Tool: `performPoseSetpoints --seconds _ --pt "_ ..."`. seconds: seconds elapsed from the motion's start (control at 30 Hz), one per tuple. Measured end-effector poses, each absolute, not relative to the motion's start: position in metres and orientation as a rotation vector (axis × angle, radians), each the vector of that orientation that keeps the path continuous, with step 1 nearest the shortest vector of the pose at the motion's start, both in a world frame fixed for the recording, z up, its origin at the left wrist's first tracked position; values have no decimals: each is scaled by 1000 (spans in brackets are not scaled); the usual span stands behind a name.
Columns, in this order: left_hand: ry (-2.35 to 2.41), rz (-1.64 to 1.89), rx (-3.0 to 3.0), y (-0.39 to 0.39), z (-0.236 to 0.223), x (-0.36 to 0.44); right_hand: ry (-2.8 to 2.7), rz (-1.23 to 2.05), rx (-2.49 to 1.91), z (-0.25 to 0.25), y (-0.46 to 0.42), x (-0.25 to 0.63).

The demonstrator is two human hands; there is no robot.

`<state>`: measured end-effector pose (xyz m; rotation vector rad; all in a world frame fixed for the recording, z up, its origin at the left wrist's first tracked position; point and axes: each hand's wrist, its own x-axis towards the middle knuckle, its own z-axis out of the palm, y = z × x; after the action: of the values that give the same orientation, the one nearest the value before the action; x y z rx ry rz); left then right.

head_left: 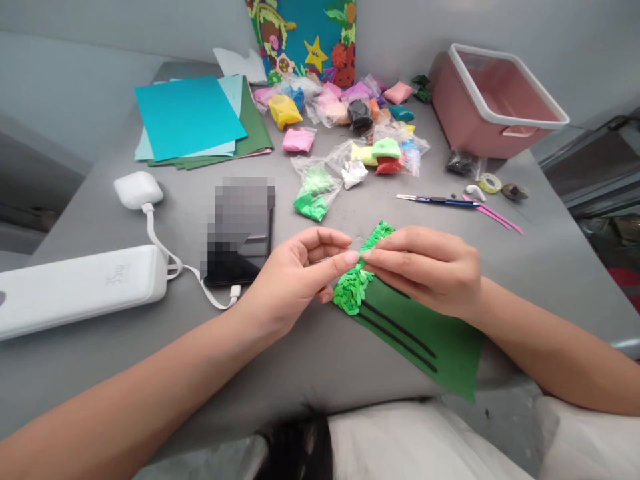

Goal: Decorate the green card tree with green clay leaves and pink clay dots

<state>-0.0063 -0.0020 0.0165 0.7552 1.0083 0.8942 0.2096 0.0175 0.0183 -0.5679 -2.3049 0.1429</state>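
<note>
My left hand [313, 263] and my right hand [430, 267] meet fingertip to fingertip above a dark green sheet [450, 360]. Both are closed in a pinch; whatever is between the fingertips is too small to make out against the green behind it. Small bright green clay leaves [351, 290] cover the sheet's far left end in a dense layer, just under my fingers. Thin dark strips [400, 330] run lengthwise along the sheet from the leaves. My right hand hides part of the sheet. A bag of green clay [315, 193] lies beyond my left hand.
Several bags of coloured clay [360, 117] lie toward the back, before a decorated panel [315, 40]. A pink bin [480, 120] stands back right; a craft knife [437, 201] lies nearer. At left are a phone [245, 240], white power bank [85, 287] and coloured sheets [185, 117].
</note>
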Motion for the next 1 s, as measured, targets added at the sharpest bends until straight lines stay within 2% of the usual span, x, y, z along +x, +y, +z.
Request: performPoseSetpoints --seconds 0.23,0.47,0.63,1.0 --pt "1054 915 824 -2 18 -7 -2307 268 -596 19 22 211" --pt "1373 832 1530 4 12 -16 -2406 450 -797 -1 47 213" --pt "1431 665 1715 4 8 -19 -2431 530 -846 -9 53 211" --pt "1380 596 1838 1 5 -20 -2420 440 -1010 -10 49 208"
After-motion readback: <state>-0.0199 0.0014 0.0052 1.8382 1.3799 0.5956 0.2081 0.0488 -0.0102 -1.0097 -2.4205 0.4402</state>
